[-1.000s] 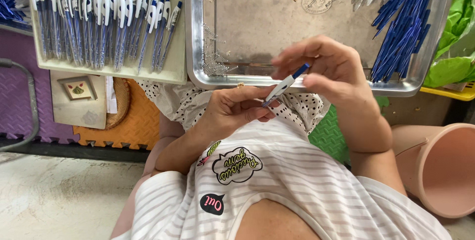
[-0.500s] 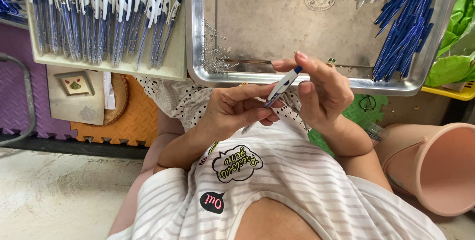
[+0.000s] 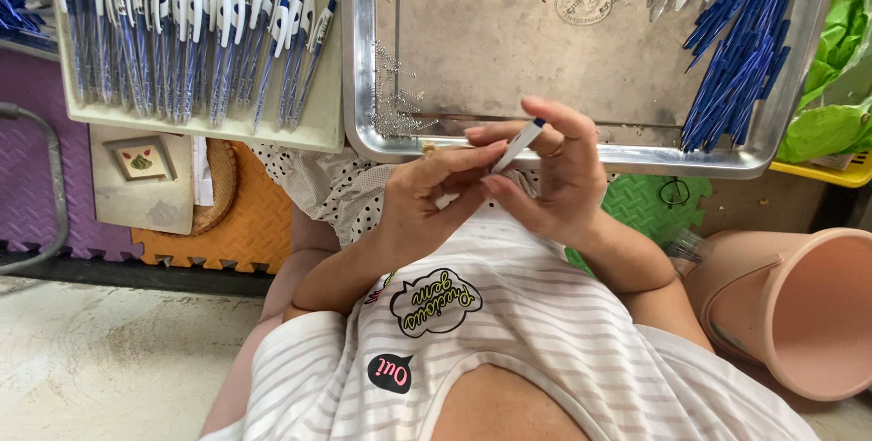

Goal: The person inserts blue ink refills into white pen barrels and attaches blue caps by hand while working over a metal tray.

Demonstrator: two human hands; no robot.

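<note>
Pen (image 3: 515, 146) pinched between fingertips of left hand (image 3: 427, 200) and right hand (image 3: 554, 173), above metal tray (image 3: 363, 87) edge. Risk: small spring (image 3: 395, 105) parts slip, scatter from tray.

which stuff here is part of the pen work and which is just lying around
In use: pen held by left hand and right hand; metal tray; blue pen parts; small springs; finished pens.

Lying about: pink bucket; green bag; foam mats.
</note>
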